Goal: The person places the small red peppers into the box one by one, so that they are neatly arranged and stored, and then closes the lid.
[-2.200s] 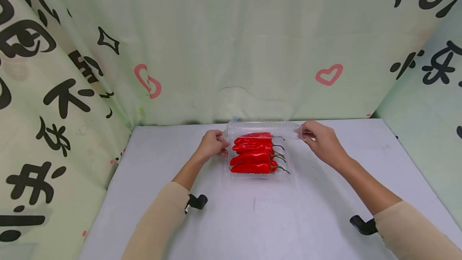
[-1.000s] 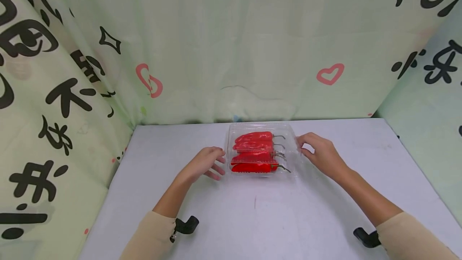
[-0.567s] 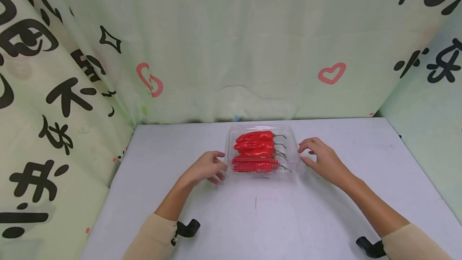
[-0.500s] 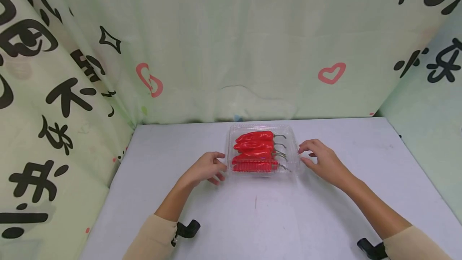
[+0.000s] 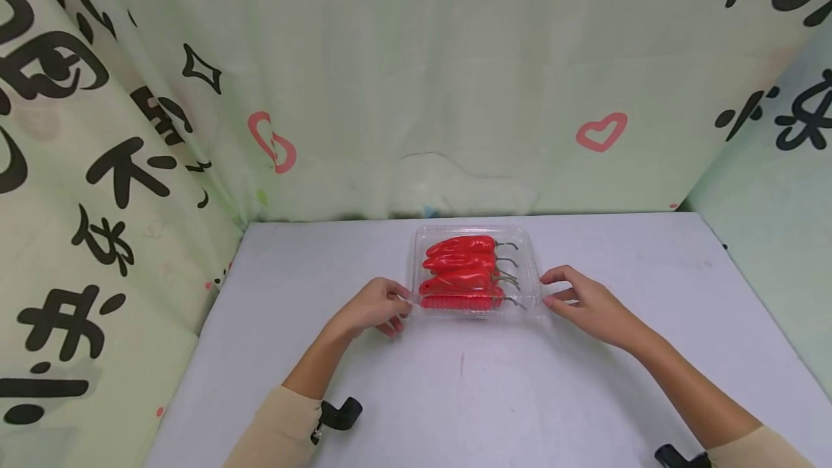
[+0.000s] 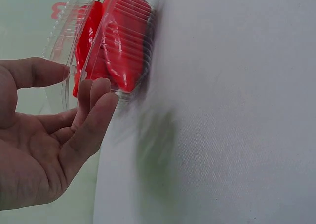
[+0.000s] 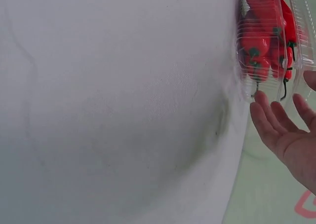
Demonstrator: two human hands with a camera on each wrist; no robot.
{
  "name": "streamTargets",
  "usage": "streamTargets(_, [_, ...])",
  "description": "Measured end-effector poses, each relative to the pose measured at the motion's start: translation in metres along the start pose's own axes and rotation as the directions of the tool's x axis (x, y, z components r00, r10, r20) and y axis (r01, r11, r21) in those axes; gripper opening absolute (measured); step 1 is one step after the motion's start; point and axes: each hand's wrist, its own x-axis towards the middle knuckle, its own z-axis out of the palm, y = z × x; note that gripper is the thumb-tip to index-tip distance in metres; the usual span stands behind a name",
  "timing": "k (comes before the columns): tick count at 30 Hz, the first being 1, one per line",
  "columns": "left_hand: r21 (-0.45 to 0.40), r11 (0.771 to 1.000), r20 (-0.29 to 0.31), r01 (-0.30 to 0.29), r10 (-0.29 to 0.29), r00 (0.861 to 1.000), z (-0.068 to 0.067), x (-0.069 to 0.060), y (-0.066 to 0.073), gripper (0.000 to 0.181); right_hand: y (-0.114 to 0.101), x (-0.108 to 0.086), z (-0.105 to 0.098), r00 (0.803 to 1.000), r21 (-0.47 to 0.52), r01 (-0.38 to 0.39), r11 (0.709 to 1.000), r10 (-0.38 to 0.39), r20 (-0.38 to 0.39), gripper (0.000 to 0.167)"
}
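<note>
A clear plastic clamshell box (image 5: 533,266) holds several red peppers (image 5: 460,263) with green stems, lying side by side. Its lid lies over the peppers, and a gap between lid and base shows in the left wrist view. My left hand (image 5: 377,307) is at the box's near left corner; in the left wrist view one fingertip (image 6: 63,74) touches the lid's rim while the other fingers bend loosely below it. At the right side, my right hand (image 5: 588,303) has its thumb and index finger spread around the box's edge. Its other fingers (image 7: 269,128) are extended beneath.
The box stands on a white table (image 5: 468,396) close to its back edge. A pale green printed curtain (image 5: 429,92) rises behind and on both sides. Black wrist camera mounts (image 5: 341,414) stick out from the beige sleeves.
The lid has swung down toward me over the peppers. My right hand has moved nearer along the box's right side; the left dropped from the back left to the near left corner.
</note>
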Motion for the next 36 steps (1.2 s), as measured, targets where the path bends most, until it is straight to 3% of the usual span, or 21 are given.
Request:
streamTargets(11, [0.026, 1.000, 0.021, 0.004, -0.004, 1.000, 0.002, 0.002, -0.006, 0.024, 0.005, -0.003, 0.004, 0.991, 0.146, -0.088, 0.985, 0.072, 0.110, 0.047])
streamTargets(25, [0.010, 1.000, 0.044, 0.001, -0.002, 0.999, 0.001, 0.001, -0.007, 0.025, 0.007, 0.000, 0.001, 0.956, 0.237, -0.084, 0.968, 0.011, 0.295, 0.023])
streamTargets(36, [-0.036, 0.999, 0.029, -0.002, 0.003, 1.000, 0.003, 0.006, -0.013, 0.024, 0.011, 0.006, 0.007, 0.933, 0.300, -0.148, 0.942, 0.033, 0.357, 0.025])
